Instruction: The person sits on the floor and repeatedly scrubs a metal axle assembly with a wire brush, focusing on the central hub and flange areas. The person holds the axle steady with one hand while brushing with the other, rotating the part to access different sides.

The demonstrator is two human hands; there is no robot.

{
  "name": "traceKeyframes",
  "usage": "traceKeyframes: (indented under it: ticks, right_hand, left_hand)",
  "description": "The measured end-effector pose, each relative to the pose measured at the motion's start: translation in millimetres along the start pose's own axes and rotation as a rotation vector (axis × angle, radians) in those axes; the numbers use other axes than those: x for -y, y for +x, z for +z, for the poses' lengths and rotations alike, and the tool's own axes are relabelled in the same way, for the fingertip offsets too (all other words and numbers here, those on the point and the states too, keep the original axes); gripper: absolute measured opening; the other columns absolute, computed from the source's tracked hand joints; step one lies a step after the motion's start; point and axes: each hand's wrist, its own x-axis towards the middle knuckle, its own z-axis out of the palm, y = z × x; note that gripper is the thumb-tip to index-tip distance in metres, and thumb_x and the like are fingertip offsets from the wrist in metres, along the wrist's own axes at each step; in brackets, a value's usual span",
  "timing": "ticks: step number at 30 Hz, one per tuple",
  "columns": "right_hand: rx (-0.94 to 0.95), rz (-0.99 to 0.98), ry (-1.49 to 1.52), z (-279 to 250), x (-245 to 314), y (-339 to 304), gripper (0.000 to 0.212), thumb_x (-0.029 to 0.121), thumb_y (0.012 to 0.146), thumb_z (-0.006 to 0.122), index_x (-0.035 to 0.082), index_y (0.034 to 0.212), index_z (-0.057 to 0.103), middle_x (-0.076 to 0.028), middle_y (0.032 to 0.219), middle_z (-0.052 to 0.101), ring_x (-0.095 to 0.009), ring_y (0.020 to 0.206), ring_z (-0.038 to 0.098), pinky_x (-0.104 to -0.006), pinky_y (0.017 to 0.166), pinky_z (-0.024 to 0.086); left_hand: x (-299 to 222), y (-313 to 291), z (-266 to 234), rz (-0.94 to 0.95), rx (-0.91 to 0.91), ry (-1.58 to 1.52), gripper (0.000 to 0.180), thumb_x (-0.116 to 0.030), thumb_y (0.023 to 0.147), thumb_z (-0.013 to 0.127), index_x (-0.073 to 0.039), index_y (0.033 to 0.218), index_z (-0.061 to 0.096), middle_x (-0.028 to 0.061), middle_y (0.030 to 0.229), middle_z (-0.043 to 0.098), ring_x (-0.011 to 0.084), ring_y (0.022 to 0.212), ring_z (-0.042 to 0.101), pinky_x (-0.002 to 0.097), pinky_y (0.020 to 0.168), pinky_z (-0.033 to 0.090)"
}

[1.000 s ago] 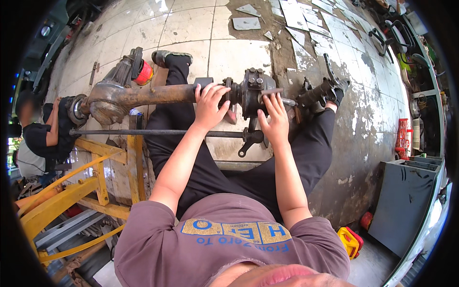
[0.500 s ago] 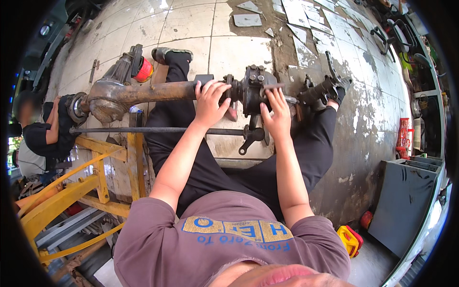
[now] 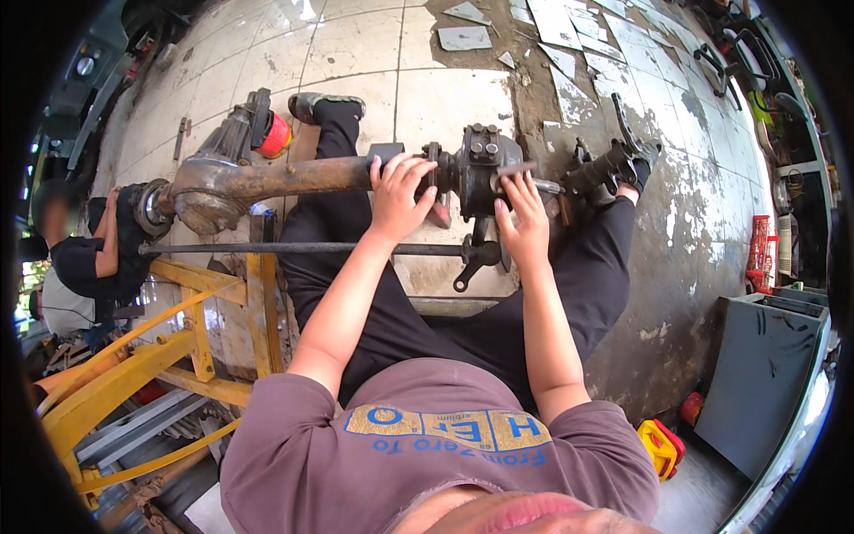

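Observation:
A rusty axle housing (image 3: 285, 176) lies across in front of me, above my spread legs, with a bulging differential case (image 3: 206, 191) at its left. On its right end sits a dark, greasy steering knuckle (image 3: 480, 173) with several bolts on top. My left hand (image 3: 400, 198) rests over the tube's end beside the flange, fingers spread and thumb apart. My right hand (image 3: 525, 218) lies against the knuckle's near right side, fingers stretched up toward a brown flat bar (image 3: 519, 168). Whether they touch that bar is unclear. Below runs a long tie rod (image 3: 356, 249).
A yellow metal frame (image 3: 209, 383) stands at the lower left. Another person (image 3: 80, 254) sits beyond the axle's left end. A dark hub piece (image 3: 600, 173) lies by my right foot. A grey cabinet (image 3: 756, 383) stands right; broken tiles (image 3: 560, 27) lie at the far floor.
The whole view has shifted slightly, so everything sits a little further right. Both hands keep their places on the axle end and knuckle, with the right hand's fingers slightly shifted.

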Motion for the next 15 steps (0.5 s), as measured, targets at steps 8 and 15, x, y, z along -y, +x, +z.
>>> traceKeyframes:
  ticks: [8,15]
  right_hand:
    - [-0.001,-0.015,0.013,-1,-1,16,0.05,0.023,0.104,0.081,0.007,0.151,0.074,-0.02,0.165,0.065,-0.043,0.161,0.053,-0.0524,0.129,0.045]
    - [0.013,-0.026,-0.016,-2,-1,8,0.048,0.023,0.105,0.079,0.007,0.15,0.075,-0.021,0.164,0.066,-0.043,0.159,0.055,-0.0534,0.128,0.045]
  left_hand:
    - [-2,-1,1,-0.009,0.011,-0.007,0.049,-0.03,0.098,0.08,-0.02,0.145,0.073,0.0046,0.145,0.072,0.0307,0.154,0.055,0.0656,0.138,0.015]
    - [0,1,0,0.01,0.0,0.005,0.047,-0.032,0.099,0.079,-0.02,0.144,0.073,0.0047,0.145,0.072,0.0315,0.152,0.057,0.0662,0.137,0.017]
